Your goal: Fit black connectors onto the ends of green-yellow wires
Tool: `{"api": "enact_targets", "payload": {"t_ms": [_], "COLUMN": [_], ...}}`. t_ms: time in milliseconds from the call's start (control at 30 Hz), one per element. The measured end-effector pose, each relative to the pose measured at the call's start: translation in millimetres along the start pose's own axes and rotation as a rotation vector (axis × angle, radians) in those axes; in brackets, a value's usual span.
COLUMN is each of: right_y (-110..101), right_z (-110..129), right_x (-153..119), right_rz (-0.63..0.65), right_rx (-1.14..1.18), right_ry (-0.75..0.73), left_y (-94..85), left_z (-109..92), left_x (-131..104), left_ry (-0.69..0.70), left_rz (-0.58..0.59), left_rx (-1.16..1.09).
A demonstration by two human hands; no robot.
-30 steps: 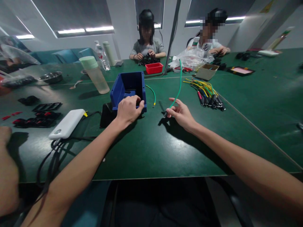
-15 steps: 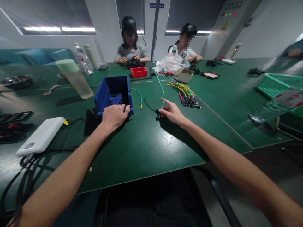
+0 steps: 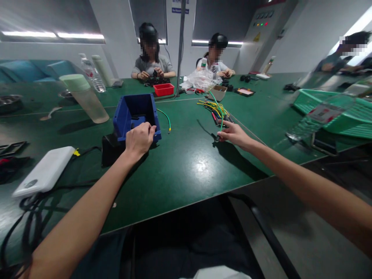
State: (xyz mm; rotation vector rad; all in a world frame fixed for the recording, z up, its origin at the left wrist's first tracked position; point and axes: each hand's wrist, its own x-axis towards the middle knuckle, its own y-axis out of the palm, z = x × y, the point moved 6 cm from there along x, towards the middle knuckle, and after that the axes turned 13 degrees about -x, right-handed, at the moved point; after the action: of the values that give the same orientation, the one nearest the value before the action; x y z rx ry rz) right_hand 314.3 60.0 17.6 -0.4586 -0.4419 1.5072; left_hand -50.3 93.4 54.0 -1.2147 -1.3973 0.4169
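Observation:
My left hand (image 3: 138,140) is closed over the near rim of a blue bin (image 3: 123,116), which has some dark pieces inside. Pinched in my right hand (image 3: 235,133) is the lower end of a green wire (image 3: 221,112) that stands up in a curve, with a dark tip near the table. Behind this hand lies a bundle of yellow, green and red wires (image 3: 209,104), partly hidden by it. Another short green wire (image 3: 167,118) with a yellow end rests just right of the bin.
A frosted bottle (image 3: 92,104) and a white power bank (image 3: 45,170) with cables are at the left. Farther back stand a red tray (image 3: 163,89), a plastic bag and a pole. A green basket (image 3: 319,112) is at the right. Two people sit opposite, another at far right.
My right hand has moved right with the green wire, nearer the wire bundle. My left hand stays at the bin. The view has turned somewhat to the right.

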Motion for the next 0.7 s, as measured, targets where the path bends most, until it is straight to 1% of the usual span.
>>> {"api": "enact_targets", "payload": {"t_ms": [67, 167, 300, 367, 467, 567, 700], "right_y": [-21, -52, -83, -92, -98, -103, -105], "right_z": [4, 11, 21, 24, 25, 25, 22], "right_x": [0, 2, 9, 17, 34, 53, 71], "right_rz": [-0.012, -0.027, -0.047, -0.037, 0.015, 0.046, 0.087], "right_rx": [-0.086, -0.202, -0.356, -0.439, -0.628, -0.783, -0.864], "right_ry": [0.02, 0.052, 0.092, 0.109, 0.144, 0.161, 0.19], "left_y": [0.6, 2.9, 5.3, 4.3, 1.9, 1.3, 1.0], "left_z": [1, 3, 5, 5, 5, 2, 0], "left_x": [0, -1, -2, -3, -3, -4, -4], "left_ry": [-0.002, 0.004, 0.04, 0.06, 0.086, 0.099, 0.11], "left_rz": [-0.027, -0.037, -0.066, -0.114, -0.173, -0.174, -0.155], "left_rx": [-0.017, -0.035, -0.055, -0.083, -0.118, -0.12, -0.112]}}
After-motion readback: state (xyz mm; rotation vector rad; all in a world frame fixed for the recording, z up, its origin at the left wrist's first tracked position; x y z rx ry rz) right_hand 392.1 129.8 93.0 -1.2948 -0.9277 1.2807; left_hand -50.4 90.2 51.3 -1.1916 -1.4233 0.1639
